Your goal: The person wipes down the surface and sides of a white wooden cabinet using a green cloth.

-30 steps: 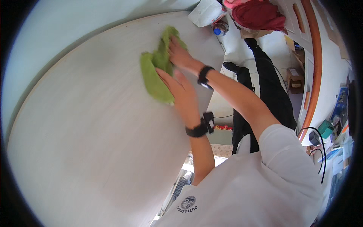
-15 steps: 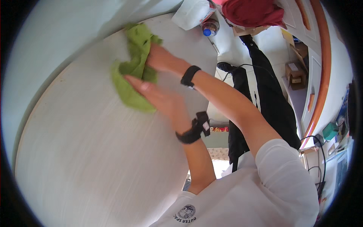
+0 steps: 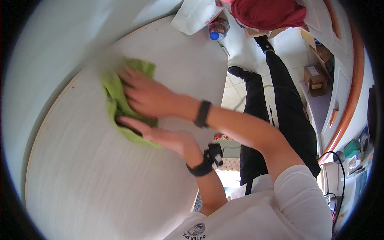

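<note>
A crumpled green cloth (image 3: 114,94) lies against a pale, wood-grained tabletop (image 3: 92,180), near its edge along the wall. My right hand (image 3: 146,94) is pressed over the cloth, its fingers bent into the folds and blurred by motion. Just nearer to me, my left hand (image 3: 160,136) grips the cloth's near edge, with fingers partly hidden in the fabric. A black band circles each wrist, and the left one carries a small dark block.
At the table's far end stand a white bag (image 3: 194,18) and a clear bottle (image 3: 219,29) with a blue cap. Dark red fabric (image 3: 266,14) sits beyond them. Cardboard boxes (image 3: 315,80) rest by the white cabinet on the right. A pale wall (image 3: 36,68) borders the table's left side.
Both hands have moved left and toward me across the tabletop, carrying the green cloth along. My right hand now lies flatter over it, and the cloth is more bunched.
</note>
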Demonstrator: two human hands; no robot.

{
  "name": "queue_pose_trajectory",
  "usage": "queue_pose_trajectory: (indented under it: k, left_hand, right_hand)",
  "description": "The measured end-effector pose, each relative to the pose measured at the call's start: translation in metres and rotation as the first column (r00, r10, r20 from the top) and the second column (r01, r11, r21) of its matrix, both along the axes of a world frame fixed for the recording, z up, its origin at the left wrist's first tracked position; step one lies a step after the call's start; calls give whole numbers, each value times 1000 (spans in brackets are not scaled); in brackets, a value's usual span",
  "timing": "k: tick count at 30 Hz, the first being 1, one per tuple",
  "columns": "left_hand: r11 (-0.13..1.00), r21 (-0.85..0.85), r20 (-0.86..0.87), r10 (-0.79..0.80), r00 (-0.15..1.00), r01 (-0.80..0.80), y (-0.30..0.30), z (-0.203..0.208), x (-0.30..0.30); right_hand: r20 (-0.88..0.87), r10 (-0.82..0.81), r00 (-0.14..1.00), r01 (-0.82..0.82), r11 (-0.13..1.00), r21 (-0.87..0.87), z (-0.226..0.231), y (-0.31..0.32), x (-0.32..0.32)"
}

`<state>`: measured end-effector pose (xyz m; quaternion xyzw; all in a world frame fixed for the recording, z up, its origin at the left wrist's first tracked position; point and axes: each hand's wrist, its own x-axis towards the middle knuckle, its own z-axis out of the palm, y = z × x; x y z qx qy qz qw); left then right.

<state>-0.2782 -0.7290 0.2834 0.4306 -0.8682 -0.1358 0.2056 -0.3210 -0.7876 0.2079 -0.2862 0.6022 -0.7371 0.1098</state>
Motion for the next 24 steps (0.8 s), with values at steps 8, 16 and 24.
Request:
queue_pose_trajectory:
  k: [8,16,24]
  left_hand:
    - [948,319,202,-79,976,11,26,-84,13]
    - [899,413,500,-89,862,-147,100,-26,135]
    - [974,43,119,215,969,-221,38,4,6]
  right_hand:
    - [-50,91,995,-54,867,495,-170,25,31]
    - [633,359,685,-696,580,423,-84,170,190]
    - [349,172,921,-167,985,-44,-15,45,54]
